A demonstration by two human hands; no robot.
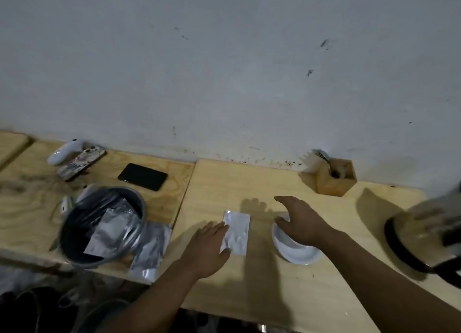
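A small silver foil pouch [238, 230] lies flat on the wooden table [249, 183]. My left hand [208, 248] rests on the table with straight fingers touching the pouch's left edge. My right hand [303, 220] hovers with spread, relaxed fingers over a white bowl [295, 249] just right of the pouch. Whether it touches the bowl's rim is unclear. Neither hand grips anything.
A grey bucket [104, 223] full of foil pouches stands at left, with more pouches [151, 248] beside it. Behind it lie a black phone [142, 176], a patterned phone [81, 162] and a white controller [65, 151]. A wooden holder [335, 178] stands by the wall. A blurred dark-rimmed container [421, 235] stands at right.
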